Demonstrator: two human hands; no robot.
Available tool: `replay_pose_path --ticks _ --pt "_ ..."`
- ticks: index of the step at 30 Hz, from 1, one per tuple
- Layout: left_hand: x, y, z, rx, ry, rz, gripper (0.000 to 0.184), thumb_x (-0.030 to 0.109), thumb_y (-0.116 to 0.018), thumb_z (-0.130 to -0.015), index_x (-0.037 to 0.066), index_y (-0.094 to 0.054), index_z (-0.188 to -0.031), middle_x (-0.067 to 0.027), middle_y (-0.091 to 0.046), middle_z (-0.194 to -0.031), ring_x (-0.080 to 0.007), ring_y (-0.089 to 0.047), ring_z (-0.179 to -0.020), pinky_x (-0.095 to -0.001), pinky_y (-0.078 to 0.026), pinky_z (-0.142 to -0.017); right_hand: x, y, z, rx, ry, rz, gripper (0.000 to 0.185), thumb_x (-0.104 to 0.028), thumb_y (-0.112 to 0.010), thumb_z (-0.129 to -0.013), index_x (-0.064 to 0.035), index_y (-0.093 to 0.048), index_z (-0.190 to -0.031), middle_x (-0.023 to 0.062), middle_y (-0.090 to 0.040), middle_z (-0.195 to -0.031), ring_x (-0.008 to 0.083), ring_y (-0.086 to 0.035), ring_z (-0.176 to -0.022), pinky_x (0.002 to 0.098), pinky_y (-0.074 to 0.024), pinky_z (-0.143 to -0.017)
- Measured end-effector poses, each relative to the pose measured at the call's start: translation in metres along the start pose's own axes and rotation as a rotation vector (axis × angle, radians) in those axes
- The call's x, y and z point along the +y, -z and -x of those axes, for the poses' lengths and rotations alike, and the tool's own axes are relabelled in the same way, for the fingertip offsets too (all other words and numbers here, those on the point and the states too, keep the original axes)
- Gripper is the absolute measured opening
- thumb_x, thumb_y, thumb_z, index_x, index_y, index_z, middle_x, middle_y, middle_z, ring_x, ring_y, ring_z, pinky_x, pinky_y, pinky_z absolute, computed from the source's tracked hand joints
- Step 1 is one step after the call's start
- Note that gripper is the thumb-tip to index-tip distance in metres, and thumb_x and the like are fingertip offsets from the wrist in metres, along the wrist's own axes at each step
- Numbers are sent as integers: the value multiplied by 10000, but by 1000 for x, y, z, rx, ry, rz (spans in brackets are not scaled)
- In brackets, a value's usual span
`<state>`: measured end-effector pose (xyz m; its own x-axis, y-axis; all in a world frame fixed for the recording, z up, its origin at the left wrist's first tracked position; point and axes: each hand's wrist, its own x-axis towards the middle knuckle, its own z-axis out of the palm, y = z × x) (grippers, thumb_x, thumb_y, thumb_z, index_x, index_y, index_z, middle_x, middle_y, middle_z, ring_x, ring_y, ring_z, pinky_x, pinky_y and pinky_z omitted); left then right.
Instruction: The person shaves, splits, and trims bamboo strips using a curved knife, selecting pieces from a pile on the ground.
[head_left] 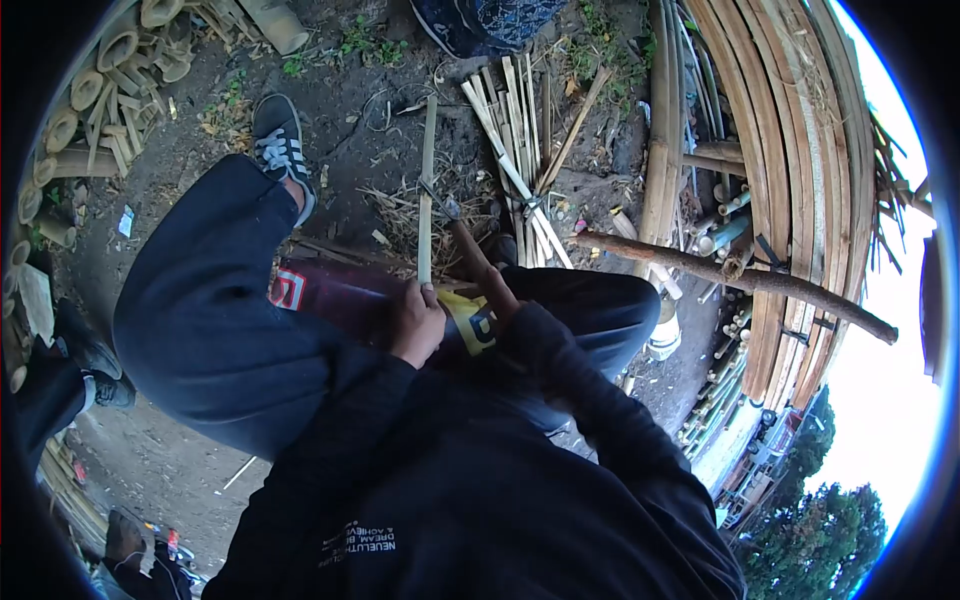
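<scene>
My left hand (420,322) is closed around the lower end of a pale bamboo strip (428,150), which points away from me over the ground. In my right hand (497,292) is a knife (465,237) with a long wooden handle. Its dark blade appears to lie against the strip about midway along; the exact contact is too small to tell. Between my legs sits a dark red and yellow lettered thing (345,297), partly hidden by my hands. Thin shavings (400,220) are scattered on the dirt beneath the strip.
A tied bundle of bamboo strips (515,140) lies ahead. A rough wooden pole (740,275) crosses at the right, before long stacked bamboo slats (800,150). Cut bamboo pieces (110,90) are heaped at the upper left. Another person's shoe (105,375) shows at the left edge.
</scene>
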<state>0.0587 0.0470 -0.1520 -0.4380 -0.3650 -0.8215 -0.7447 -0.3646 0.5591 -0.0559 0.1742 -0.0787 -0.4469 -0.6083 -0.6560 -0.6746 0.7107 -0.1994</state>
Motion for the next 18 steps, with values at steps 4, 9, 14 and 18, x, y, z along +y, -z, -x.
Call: replay_pose_path --ticks 4,9,14,18 --pt "-26 -20 -18 96 -179 34 259 212 -431 -953 -24 -525 -907 -225 -583 -710 -339 -589 -478 -416 -479 -427 -16 -4 45 -57 -146 -10 402 -205 -587 -844 -82 -522 -1221 200 -637 -794 317 -654 -678 442 -508 -581" --pt "-10 -21 0 114 -284 -51 259 197 -435 -945 -38 -525 -880 -224 -580 -686 -349 -603 -504 -423 -488 -450 16 -10 -54 -98 228 402 275 -243 -617 -832 -56 -619 -1033 206 -644 -849 328 -664 -768 434 -523 -642" --pt "-34 -23 -23 129 -243 85 246 185 -441 -938 -43 -515 -884 -227 -579 -696 -367 -603 -510 -440 -473 -450 -9 27 -46 -38 40 122 485 -262 -632 -848 -68 -502 -1273 165 -593 -847 314 -649 -819 415 -525 -691" --pt "-13 -22 -10 51 -86 74 235 189 -441 -939 -28 -520 -898 -240 -603 -753 -402 -615 -595 -464 -485 -521 -15 44 36 3 -25 51 723 -270 -620 -863 -176 -241 -1472 179 -558 -1004 337 -643 -814 420 -528 -659"
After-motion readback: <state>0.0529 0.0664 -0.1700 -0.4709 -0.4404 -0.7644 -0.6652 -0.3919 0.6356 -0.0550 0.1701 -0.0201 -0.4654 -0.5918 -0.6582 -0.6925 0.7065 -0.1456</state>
